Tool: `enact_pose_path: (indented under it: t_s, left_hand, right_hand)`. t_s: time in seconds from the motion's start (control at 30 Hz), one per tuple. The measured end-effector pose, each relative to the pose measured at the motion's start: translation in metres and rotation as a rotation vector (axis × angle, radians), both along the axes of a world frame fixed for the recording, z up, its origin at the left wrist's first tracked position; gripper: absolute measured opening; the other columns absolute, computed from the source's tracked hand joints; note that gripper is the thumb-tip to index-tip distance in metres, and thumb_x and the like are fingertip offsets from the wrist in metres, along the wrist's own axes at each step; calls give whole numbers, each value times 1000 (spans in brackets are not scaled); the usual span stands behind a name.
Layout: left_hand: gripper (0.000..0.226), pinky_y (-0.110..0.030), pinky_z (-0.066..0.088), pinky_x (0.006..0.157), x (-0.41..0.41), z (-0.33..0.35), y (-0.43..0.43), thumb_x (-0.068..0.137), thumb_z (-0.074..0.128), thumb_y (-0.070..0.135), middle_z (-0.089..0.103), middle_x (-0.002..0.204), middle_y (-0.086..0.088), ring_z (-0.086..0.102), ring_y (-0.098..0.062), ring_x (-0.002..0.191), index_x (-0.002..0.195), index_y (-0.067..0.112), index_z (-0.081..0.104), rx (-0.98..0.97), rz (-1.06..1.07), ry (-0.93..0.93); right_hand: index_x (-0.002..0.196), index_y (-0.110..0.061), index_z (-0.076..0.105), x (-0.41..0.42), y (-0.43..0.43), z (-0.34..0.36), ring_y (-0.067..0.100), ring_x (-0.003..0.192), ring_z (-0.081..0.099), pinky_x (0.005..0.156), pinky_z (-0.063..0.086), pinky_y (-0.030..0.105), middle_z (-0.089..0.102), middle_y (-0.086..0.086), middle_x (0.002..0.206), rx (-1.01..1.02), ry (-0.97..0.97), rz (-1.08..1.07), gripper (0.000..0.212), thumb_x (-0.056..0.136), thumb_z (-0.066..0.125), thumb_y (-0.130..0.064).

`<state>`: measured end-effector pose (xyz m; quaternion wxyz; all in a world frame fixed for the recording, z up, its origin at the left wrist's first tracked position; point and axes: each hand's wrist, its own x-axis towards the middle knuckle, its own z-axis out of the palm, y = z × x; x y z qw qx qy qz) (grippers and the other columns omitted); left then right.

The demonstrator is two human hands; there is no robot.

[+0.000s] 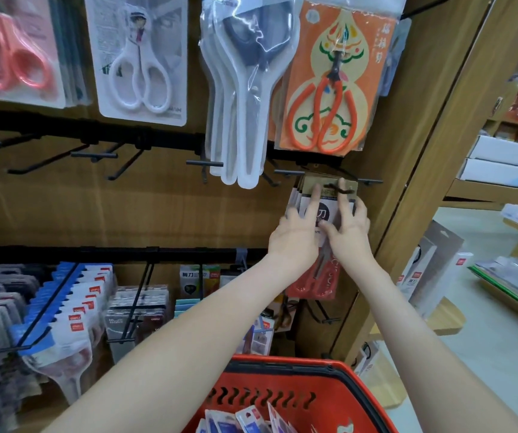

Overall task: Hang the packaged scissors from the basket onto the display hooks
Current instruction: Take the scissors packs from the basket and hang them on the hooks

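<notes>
A stack of carded scissors packs [326,210] with brown tops and red handles hangs at a black display hook [339,190] at the right end of the middle rail. My left hand [295,235] holds the stack's left side, its index finger stretched up over the card top. My right hand [350,229] holds the right side, with one finger reaching up to the hook's tip. Below, the red basket [282,370] holds several more packaged scissors [245,420].
Bare black hooks [95,156] line the middle rail to the left. Above hang pink, white, grey and orange scissors packs [323,79]. Blue-topped packs [64,310] fill the lower hooks. A wooden post [432,135] borders the panel on the right, with shelves beyond.
</notes>
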<state>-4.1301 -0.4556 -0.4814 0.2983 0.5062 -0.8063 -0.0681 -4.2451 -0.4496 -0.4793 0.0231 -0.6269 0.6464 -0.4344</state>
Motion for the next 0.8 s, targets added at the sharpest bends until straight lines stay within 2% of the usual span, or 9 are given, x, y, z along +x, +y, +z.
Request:
enact_pose_path:
  t_s: [0.17,0.27,0.4,0.47,0.53,0.63,0.7,0.73,0.8]
  left_hand:
    - [87,-40,39,97,12,-15,-10,95,54,29,15,151,-18,30,-34,131,153,35,-10,-63,75,-103]
    - [82,-43,41,101,40,-41,12,96,52,24,6,156,-20,24,-37,135,154,33,-5,-78,-14,7]
    - [68,-39,43,100,90,-102,79,96,52,10,22,151,-22,31,-34,133,155,17,17,-29,19,175]
    - [61,-37,40,99,118,-143,119,94,50,4,33,142,-21,36,-33,127,151,10,28,56,117,210]
    - [56,-41,39,97,145,-186,157,90,53,2,41,131,-22,42,-37,119,144,2,37,177,235,187]
    - [54,-47,42,95,178,-245,200,86,60,11,50,120,-25,49,-44,110,136,-2,45,370,348,83]
    - [52,-43,40,99,193,-268,216,94,52,23,47,128,-22,46,-40,117,142,8,39,575,396,-44]
    - [54,-42,36,105,197,-278,220,97,46,27,41,136,-21,41,-38,124,147,15,31,701,421,-113]
    - [56,-46,25,114,200,-287,223,100,37,32,25,148,-22,28,-40,136,153,27,18,914,441,-165]
  right_hand:
    - [154,-28,13,4,-10,-11,33,140,16,112,16,35,7,12,161,-50,31,-18,71,97,52,-8]
    - [153,-32,11,14,11,-26,33,143,13,113,14,37,5,12,161,-66,42,-35,74,96,55,-15]
    - [153,-19,17,59,72,-85,33,139,22,106,13,25,22,19,155,-72,16,3,72,95,58,-15]
    - [152,-10,21,92,109,-129,29,134,26,103,16,24,30,21,149,6,20,103,70,94,59,-14]
    - [150,-7,23,123,144,-173,24,129,27,106,23,31,36,22,146,110,35,217,69,92,60,-14]
    - [151,-16,14,157,187,-218,24,131,29,113,28,41,37,16,148,333,109,416,76,91,60,-12]
    - [153,-21,13,170,205,-241,25,137,32,114,27,40,36,11,151,481,255,470,74,93,56,-20]
    - [153,-21,20,173,212,-253,26,133,40,112,29,41,43,9,147,501,370,456,69,93,54,-28]
    - [142,-20,45,174,224,-269,24,114,59,102,33,39,63,5,124,606,585,424,57,90,45,-45]
